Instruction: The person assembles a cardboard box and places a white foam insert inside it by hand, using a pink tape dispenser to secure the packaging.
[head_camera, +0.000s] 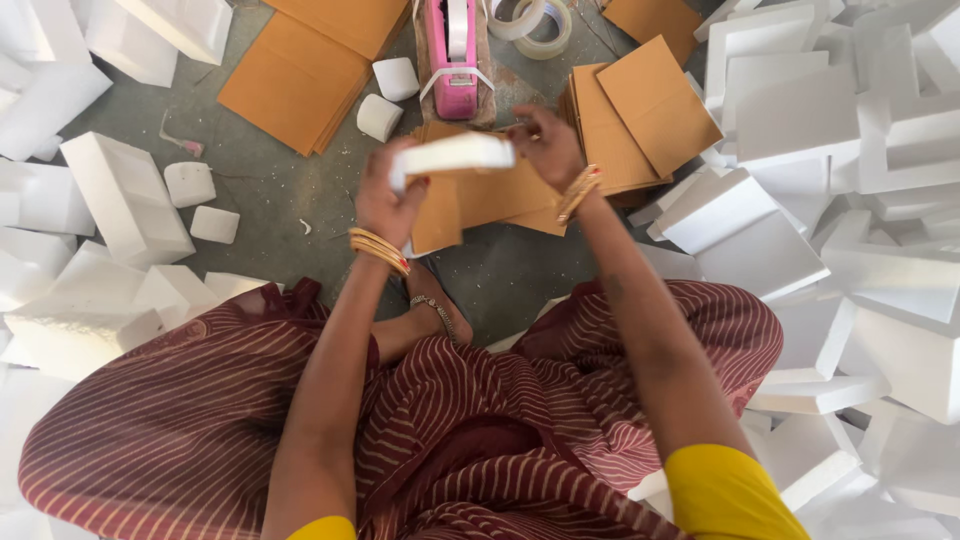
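Sitting on the grey floor (270, 190), the person works with both arms stretched out over their lap, and I take it in from the left. Over there lie loose white foam blocks (125, 195), and further up a flat stack of brown card sheets (300, 75).

The left hand (388, 200) is closed around the near end of a white foam slab (452, 155), thumb and fingers wrapped on its left part, gold bangles at the wrist. The slab is held up in the air between the two hands, its long axis running left to right, nearly level, a touch higher toward the right. Just under it hangs a piece of brown card (480, 200), which seems to be pinched along with the slab, though I cannot tell exactly which fingers hold it.

The right hand (545, 145) meets the slab's right end, fingers curled at the corner; whether it grips firmly or only steadies is not clear. The left hand has more of the slab.

Beyond the hands stands a pink tape dispenser (452, 55), with rolls of clear tape (532, 22) beside it. Further right sit more card sheets (640, 115), then heaped white foam pieces (830, 200).
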